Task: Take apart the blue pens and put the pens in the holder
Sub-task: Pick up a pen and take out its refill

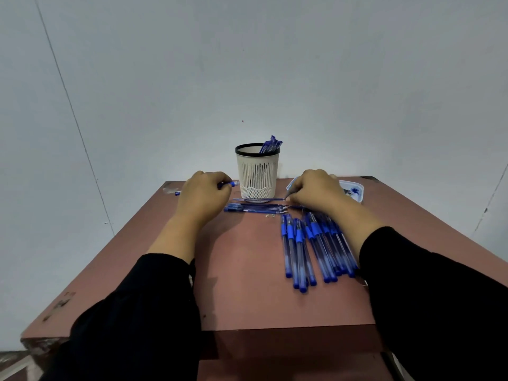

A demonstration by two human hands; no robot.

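Head view: right hand [316, 189] hides most of the tray [356, 189].

We count one white mesh holder [257, 174] with a few blue pens [271, 144] poking out, maybe three, hard to tell. Roughly ten pens lie in the pile [316, 248] on the bench [242, 284], plus several thin refills [264, 207], one small tray [354, 189], and two hands.
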